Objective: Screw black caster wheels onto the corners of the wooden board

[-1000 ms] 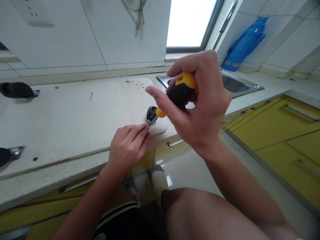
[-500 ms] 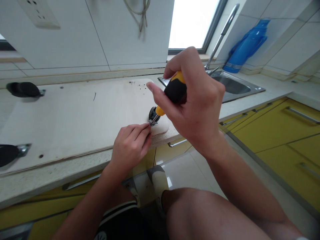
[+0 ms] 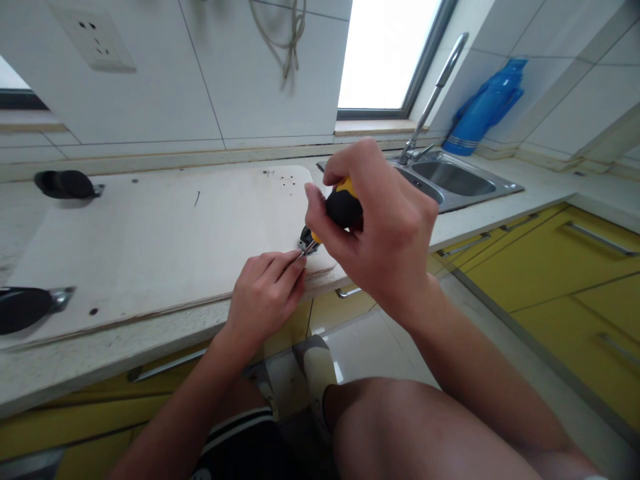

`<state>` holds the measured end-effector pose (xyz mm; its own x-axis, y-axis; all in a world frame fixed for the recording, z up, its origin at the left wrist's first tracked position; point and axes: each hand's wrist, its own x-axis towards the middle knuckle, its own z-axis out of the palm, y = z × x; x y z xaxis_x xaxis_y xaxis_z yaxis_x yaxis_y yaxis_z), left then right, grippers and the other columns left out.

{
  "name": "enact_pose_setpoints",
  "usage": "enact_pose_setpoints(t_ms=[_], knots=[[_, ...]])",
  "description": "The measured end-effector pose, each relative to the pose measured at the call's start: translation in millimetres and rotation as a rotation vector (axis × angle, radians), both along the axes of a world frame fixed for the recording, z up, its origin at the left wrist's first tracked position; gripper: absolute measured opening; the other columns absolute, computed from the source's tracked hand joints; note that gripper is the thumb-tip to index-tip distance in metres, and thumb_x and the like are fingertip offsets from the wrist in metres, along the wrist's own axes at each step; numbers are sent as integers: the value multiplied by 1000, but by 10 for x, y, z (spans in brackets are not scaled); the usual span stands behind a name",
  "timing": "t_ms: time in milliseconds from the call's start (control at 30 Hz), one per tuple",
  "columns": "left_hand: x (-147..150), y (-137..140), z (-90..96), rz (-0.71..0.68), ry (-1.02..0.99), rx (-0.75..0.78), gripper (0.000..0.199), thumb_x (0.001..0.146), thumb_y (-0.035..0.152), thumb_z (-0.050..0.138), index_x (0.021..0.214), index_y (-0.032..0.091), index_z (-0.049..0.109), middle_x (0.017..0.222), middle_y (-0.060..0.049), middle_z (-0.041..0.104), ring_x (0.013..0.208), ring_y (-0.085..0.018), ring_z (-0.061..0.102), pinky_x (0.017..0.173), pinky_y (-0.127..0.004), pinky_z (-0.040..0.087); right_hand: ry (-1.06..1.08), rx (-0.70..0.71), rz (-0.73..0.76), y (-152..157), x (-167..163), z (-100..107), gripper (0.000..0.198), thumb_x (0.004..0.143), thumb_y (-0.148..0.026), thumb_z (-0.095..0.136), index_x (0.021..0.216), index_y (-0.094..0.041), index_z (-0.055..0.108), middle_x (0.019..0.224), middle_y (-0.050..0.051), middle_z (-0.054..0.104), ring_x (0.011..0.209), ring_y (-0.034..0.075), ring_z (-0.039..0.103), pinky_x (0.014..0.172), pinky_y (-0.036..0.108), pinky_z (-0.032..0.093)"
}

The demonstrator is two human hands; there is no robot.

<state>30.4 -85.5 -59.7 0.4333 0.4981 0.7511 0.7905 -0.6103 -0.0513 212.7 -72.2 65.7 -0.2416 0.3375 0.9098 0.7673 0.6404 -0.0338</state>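
Note:
In the head view, my right hand is wrapped around the black-and-yellow handle of a screwdriver. Its metal shaft slants down to the left, toward a caster wheel near the right end of a pale board. Beside the screwdriver's tip, the fingers of my left hand are pinched together; whatever they hold is hidden. Two more black caster wheels with metal brackets sit at the board's left end, one at the back and one at the front.
The board lies on a speckled countertop. Behind my right hand are a steel sink with a tall faucet and a blue thermos flask. Small dark holes dot the board. Yellow cabinets stand at the right, and my knees are below the counter.
The view has tilted up slightly, so the counter sits lower in it. My right hand and the screwdriver handle have dropped closer to the board. My left hand keeps its pinch beside the tip.

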Motion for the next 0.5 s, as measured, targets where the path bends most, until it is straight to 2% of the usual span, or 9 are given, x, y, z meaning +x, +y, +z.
enact_pose_setpoints(t_ms=[100,333,433,500], knots=[[-3,0,4,-6,6,-3,18,104,15,71,122,15,75,124,-10,84,106,-30,73,86,-45,51,-3,6,-27,11,-16,-8,9,110,-27,62,102,-24,59,92,0,68,77,10,58,68,26,46],[-7,-2,5,-8,4,-7,18,105,16,69,122,15,75,122,-11,84,105,-29,72,86,-46,51,-9,-116,5,12,-25,24,25,112,-48,61,111,-24,61,101,4,69,86,14,65,72,26,50],[-4,-1,-5,0,-4,-13,18,107,17,67,122,16,76,119,-12,84,107,-29,73,86,-46,51,-84,-235,124,-59,47,130,21,109,-36,64,127,-25,62,115,5,71,90,15,67,70,27,52],[-4,2,-13,1,0,-19,19,106,17,67,123,16,76,121,-12,84,108,-29,73,86,-46,51,-157,-300,203,-86,85,193,33,107,-27,63,139,-27,60,121,4,72,94,16,68,72,28,53]])
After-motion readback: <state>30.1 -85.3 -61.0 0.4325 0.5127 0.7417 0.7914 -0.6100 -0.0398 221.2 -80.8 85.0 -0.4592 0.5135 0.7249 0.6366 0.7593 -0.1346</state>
